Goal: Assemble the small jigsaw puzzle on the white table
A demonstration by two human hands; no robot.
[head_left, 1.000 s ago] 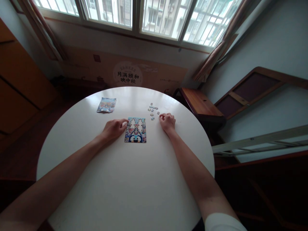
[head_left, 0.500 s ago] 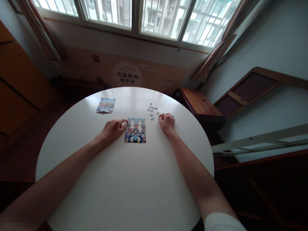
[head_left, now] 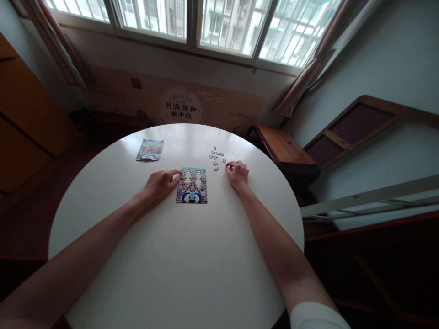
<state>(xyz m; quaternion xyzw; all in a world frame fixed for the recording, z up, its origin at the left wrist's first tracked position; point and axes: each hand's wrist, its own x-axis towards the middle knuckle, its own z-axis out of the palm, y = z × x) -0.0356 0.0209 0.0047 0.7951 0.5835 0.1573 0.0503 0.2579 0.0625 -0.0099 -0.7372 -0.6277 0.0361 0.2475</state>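
A small rectangular jigsaw puzzle (head_left: pixel 191 194) lies on the round white table (head_left: pixel 192 256), with a blue cartoon face along its lower part. White gaps show in its upper half. My left hand (head_left: pixel 161 183) rests at its left side, index finger stretched to the upper left edge and thumb apart from it. To the right, my right hand (head_left: pixel 237 172) lies on the table with its fingers curled in; whether anything is inside them is hidden. Just beyond that hand, several loose jigsaw pieces (head_left: pixel 216 157) are scattered.
A printed picture packet (head_left: pixel 150 150), coloured like the puzzle, lies at the table's far left. A wooden side table (head_left: pixel 284 144) stands beyond the right rim. Past the far rim, a printed cardboard panel (head_left: pixel 212 103) leans under the barred window.
Both hands, the puzzle and the loose pieces keep their places. Only the view has shifted slightly, so everything appears a little farther left.
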